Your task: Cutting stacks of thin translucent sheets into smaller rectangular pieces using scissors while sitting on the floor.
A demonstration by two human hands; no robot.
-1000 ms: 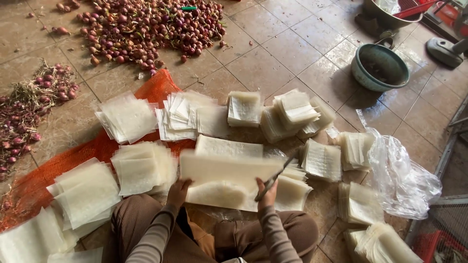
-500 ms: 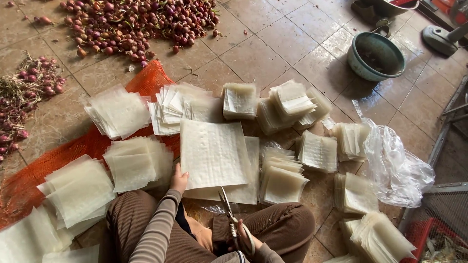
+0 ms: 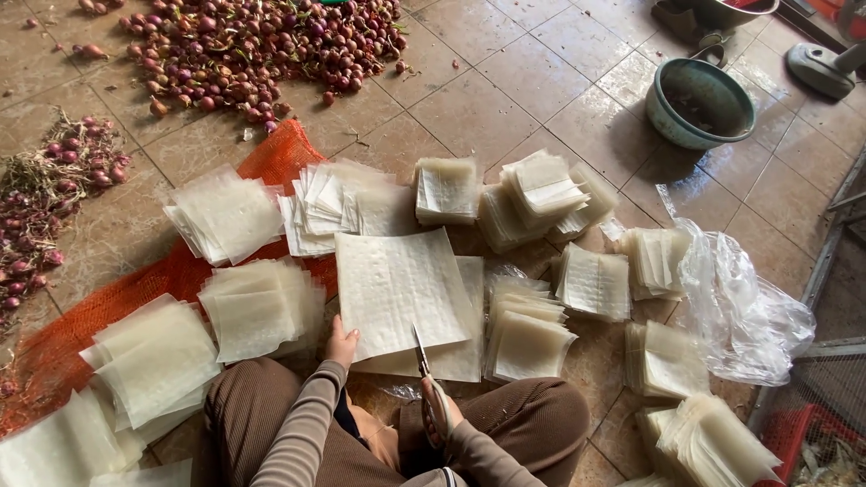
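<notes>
The teal bowl [image 3: 702, 101] at far right holds dark scraps; what is in the second bowl [image 3: 722, 11] beyond it cannot be told. 1 large sheet [image 3: 401, 289] lies near centre, its near left corner pinched in the closed left hand [image 3: 342, 344]. The right hand [image 3: 439, 417] is wrapped shut around 1 pair of scissors [image 3: 424, 365], blades at the sheet's near edge. About 14 stacks of cut squares [image 3: 526, 341] ring it. 2 shallot piles [image 3: 244, 47] lie far left by 1 orange net [image 3: 162, 289].
</notes>
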